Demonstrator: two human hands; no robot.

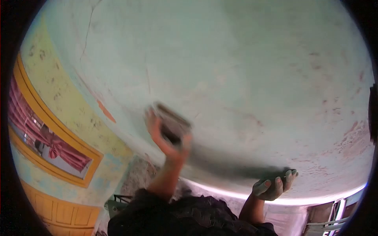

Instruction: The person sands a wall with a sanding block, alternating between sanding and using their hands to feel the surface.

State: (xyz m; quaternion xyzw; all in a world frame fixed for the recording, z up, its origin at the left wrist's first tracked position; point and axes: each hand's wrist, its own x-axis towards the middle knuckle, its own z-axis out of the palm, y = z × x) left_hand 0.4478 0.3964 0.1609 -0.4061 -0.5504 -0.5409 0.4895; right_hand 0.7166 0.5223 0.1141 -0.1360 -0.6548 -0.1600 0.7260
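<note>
My left hand (167,143) is raised against the pale green wall (256,70), its fingers and thumb gripping the sides of a flat rectangular block (175,122). The block is greyish brown with a darker far edge, and both hand and block are smeared by motion. Lower and to the right, my right hand (275,185) is close to the wall, palm upward and fingers loosely spread, with nothing seen in it. Grey dust covers its fingertips. A dark shadow stretches along the wall between the two hands.
At left, a yellow-framed window (53,147) with pink curtains (55,151) sits in a patchy yellow-green wall (65,90), above a yellow door (65,210). The green wall has a thin crack (89,29) and scuffed patches. Metal rails (332,224) show at lower right.
</note>
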